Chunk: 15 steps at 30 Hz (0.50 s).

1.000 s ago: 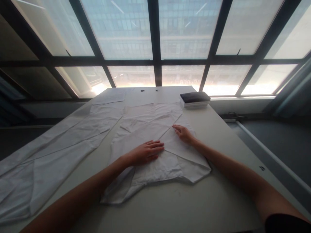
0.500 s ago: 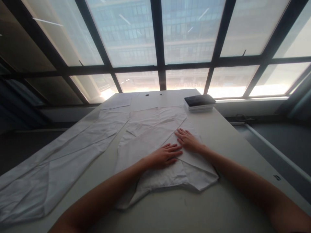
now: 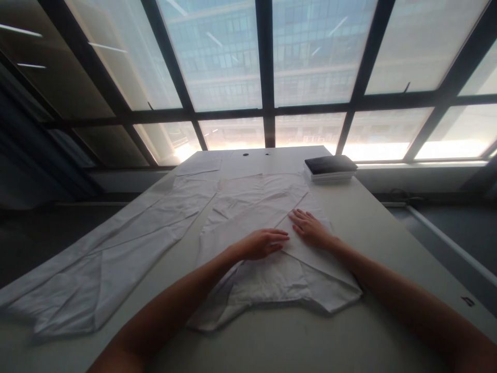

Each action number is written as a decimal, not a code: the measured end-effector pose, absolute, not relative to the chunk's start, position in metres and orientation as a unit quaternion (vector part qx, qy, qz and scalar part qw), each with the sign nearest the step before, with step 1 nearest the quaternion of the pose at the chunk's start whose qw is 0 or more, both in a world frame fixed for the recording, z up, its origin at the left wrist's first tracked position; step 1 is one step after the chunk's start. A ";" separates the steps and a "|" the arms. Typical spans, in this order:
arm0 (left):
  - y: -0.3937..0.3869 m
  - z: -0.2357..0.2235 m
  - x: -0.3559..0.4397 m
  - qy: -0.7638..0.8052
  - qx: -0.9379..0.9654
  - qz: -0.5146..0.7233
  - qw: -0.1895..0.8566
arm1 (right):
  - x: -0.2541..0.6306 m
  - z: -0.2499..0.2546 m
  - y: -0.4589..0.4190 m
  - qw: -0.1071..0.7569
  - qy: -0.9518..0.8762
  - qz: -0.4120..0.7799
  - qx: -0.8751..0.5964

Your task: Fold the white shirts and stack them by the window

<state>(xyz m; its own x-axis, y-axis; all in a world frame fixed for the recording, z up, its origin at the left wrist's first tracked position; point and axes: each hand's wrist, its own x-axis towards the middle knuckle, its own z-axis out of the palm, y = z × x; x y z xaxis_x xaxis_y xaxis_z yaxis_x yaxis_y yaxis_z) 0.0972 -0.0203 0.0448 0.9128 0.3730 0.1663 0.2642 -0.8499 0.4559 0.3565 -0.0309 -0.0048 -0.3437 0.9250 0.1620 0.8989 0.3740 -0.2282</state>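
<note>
A white garment (image 3: 248, 207), partly folded over and lightly creased, lies in the middle of the table; its exact kind is hard to tell. My right hand (image 3: 309, 228) rests flat on its right part, fingers stretched toward the upper left. Just left of it, my left hand (image 3: 266, 243) hovers at or barely above the cloth, fingers extended and slightly curved; whether it touches I cannot tell. Neither hand grips the fabric. Along the left side of the table stretches a second long white garment (image 3: 135, 248) with folds and wrinkles.
The white table (image 3: 295, 342) reaches back toward a window wall with dark frames (image 3: 267, 77). At its far right stands a stack of folded cloths (image 3: 331, 169), black on top of white. A white sheet (image 3: 200, 165) lies at the far left. A small dark fitting (image 3: 468, 301) sits near the right edge.
My left hand has lifted slightly and its fingers have drawn closer together. My right hand stays on the cloth. The whole view has shifted, so everything appears farther right.
</note>
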 end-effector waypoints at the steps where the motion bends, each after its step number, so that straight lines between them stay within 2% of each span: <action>1: -0.011 0.049 0.090 0.204 0.946 0.147 0.203 | 0.357 -0.005 -0.031 0.133 -0.819 0.050 -0.557; 4: 0.030 0.061 0.057 0.350 0.905 0.203 0.130 | 0.357 -0.006 -0.030 0.133 -0.820 0.055 -0.554; 9: 0.097 0.061 -0.018 0.594 0.795 0.120 0.034 | 0.357 -0.006 -0.030 0.137 -0.819 0.060 -0.554; 15: 0.124 0.041 -0.055 0.659 0.743 0.103 0.044 | 0.355 -0.011 -0.025 0.173 -0.804 0.068 -0.565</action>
<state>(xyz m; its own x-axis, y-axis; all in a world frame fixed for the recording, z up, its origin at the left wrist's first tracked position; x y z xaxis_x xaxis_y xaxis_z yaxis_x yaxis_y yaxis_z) -0.0552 0.1244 0.0414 0.1090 0.9895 0.0950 0.9711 -0.1264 0.2024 0.3554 -0.0251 -0.0110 -0.3014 0.9319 0.2019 0.8849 0.3522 -0.3048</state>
